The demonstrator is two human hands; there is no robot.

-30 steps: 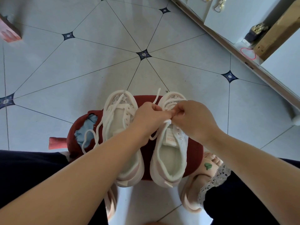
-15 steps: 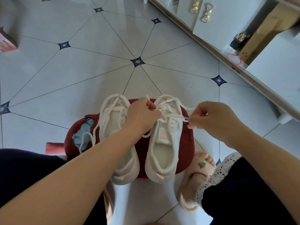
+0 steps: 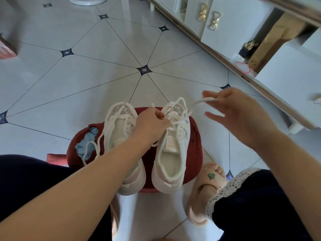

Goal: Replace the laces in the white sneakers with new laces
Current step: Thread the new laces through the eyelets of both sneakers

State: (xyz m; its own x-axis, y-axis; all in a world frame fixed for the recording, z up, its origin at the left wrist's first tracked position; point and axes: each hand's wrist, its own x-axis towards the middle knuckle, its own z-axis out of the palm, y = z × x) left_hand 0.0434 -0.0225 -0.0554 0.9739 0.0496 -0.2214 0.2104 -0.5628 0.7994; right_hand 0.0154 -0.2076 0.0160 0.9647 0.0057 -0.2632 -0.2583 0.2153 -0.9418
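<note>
Two white sneakers stand side by side on a red stool [image 3: 197, 136]. The left sneaker [image 3: 119, 129] has its lace hanging loose over the side. On the right sneaker [image 3: 173, 153], my left hand [image 3: 151, 126] pinches the white lace [image 3: 184, 105] at the upper eyelets. My right hand [image 3: 236, 112] is up and to the right of that shoe, pinching a loop of the same lace between thumb and forefinger, its other fingers spread out. The lace runs slack from the shoe to that hand.
A blue cloth [image 3: 85, 145] shows through a tear in the stool's left side. My foot in a pink slipper [image 3: 206, 185] rests on the tiled floor at the right. White cabinets with gold bow handles [image 3: 214, 20] line the far right.
My right hand has pulled away from the shoe, up and to the right, drawing the lace out with it. My left hand stays at the eyelets. The camera tilted up.
</note>
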